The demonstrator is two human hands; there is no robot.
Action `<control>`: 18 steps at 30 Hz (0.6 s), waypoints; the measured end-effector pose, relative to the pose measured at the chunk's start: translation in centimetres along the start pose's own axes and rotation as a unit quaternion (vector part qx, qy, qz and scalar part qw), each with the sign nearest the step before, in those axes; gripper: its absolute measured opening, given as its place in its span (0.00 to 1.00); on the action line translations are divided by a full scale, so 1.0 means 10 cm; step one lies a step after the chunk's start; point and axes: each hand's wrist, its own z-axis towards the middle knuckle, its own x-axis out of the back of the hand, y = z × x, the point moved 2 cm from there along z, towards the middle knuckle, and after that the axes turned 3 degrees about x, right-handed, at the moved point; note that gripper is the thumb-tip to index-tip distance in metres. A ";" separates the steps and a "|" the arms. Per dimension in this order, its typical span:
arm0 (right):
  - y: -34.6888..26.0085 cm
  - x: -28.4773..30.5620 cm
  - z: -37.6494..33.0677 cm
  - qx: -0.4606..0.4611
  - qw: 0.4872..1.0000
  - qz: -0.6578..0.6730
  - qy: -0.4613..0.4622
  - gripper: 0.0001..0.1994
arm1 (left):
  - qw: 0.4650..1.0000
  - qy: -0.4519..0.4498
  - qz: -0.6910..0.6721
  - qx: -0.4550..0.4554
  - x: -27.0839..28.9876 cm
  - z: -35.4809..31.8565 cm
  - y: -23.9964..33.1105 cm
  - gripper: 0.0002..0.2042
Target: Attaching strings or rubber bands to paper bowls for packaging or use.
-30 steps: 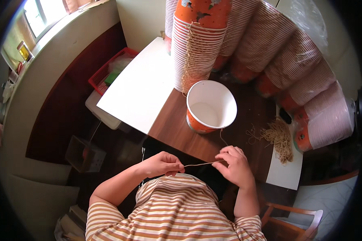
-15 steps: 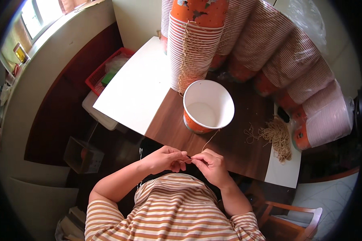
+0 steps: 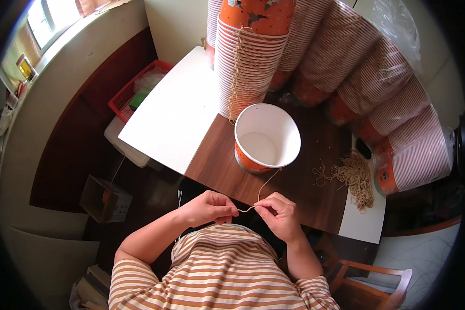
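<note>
String in both hands, seemingly fingertip-deep

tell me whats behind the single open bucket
Behind the open bucket stands a tall bucket stack, with twine down its side; the open bucket covers part of the stack's lower end.

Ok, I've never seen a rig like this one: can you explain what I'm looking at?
There's no machine here, just a person's bare hands. The view comes from a fisheye camera worn on the head, looking down, so straight edges bend. The left hand and right hand pinch a thin cord, which runs up to the near rim of an open bucket on the brown tabletop. Behind it stands a tall bucket stack; a tangled cord pile lies to the right.
</note>
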 end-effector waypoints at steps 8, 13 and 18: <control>-0.16 -0.11 0.01 0.012 0.992 0.096 -0.079 0.26 | 0.993 0.016 0.109 -0.049 -0.19 -0.14 0.21 0.09; -0.01 -0.38 -0.13 -0.132 0.939 0.309 -0.069 0.17 | 0.982 0.056 0.167 -0.073 -0.27 -0.22 0.32 0.09; -0.10 -0.31 -0.07 -0.055 0.988 0.144 -0.007 0.07 | 0.960 0.110 0.232 -0.110 -0.29 -0.27 0.34 0.08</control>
